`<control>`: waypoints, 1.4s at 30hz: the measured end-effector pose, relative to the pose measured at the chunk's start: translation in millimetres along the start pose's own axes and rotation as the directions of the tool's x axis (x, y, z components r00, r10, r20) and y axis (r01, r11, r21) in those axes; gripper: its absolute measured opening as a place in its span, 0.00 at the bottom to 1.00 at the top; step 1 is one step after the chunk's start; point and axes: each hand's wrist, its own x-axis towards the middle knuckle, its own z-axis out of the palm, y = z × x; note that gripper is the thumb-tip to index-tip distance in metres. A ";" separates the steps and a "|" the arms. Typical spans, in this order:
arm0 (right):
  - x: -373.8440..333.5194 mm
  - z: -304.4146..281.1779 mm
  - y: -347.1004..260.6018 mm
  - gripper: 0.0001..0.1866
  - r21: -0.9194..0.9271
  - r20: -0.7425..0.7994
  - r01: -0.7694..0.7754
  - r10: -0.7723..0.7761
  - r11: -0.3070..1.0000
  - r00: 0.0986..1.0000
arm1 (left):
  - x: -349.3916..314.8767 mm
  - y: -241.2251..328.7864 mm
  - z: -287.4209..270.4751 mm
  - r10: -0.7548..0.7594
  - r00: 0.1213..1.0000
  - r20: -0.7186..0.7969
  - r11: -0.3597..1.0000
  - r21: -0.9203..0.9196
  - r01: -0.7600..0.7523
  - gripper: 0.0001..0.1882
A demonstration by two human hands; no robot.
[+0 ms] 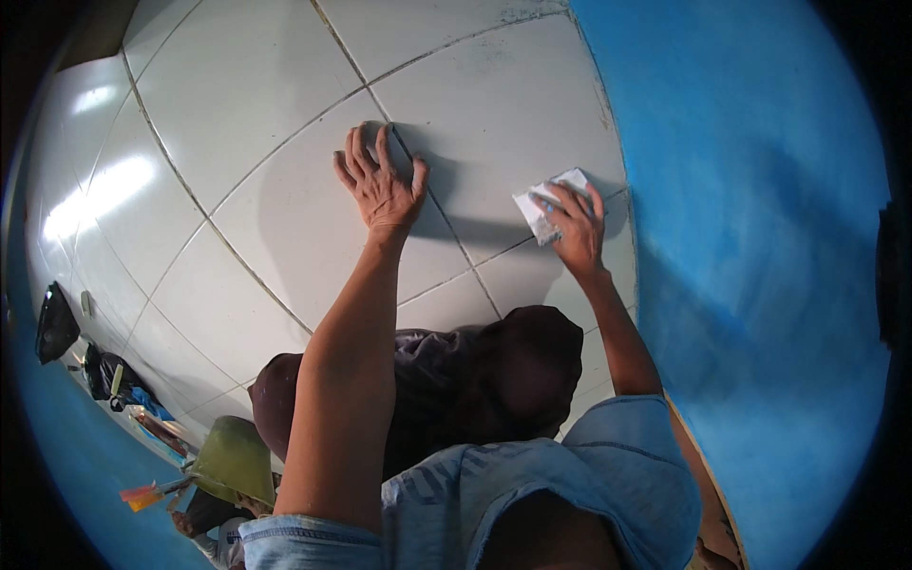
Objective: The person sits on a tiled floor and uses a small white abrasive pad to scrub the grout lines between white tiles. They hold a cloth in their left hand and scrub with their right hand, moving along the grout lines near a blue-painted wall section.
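Note:
My left hand [382, 188] rests on the white tiled floor [285, 228], its fingers spread and bent with the tips down, close to a dark grout line. It holds nothing. To the right, my right hand [581, 228] grips a folded white sheet [526, 206], paper or cloth, with greyish smudges along its lower edge. That sheet lies against the tiles near the foot of the blue wall [741, 209]. Part of it is hidden under my fingers.
My bent knees [532, 356] are below my hands. At the lower left stand a green bucket [237, 456] and a brush with orange bristles [142, 496]. Black plastic bags [106, 375] lie along the left wall. Dark marks line the floor's edge by the blue wall.

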 end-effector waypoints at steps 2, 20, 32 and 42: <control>4.5 6.7 4.1 0.33 0.002 0.045 -0.006 0.006 1.000 0.999 | -1.9 -4.9 1.1 0.004 1.000 0.005 1.000 0.008 -0.004 0.32; 137.8 14.3 17.3 0.28 0.019 -0.278 0.096 -0.087 0.995 0.957 | -1.0 -1.1 -2.0 -0.001 1.000 0.014 1.000 0.009 0.001 0.33; 54.2 -28.8 36.9 0.21 0.777 -0.238 -0.298 0.696 0.555 0.677 | -0.8 1.0 5.3 -0.012 1.000 -0.010 1.000 -0.014 0.011 0.33; 62.8 26.8 69.1 0.20 0.914 0.014 -0.381 0.929 0.139 0.370 | -0.6 0.5 4.0 -0.006 1.000 -0.005 1.000 0.005 0.006 0.33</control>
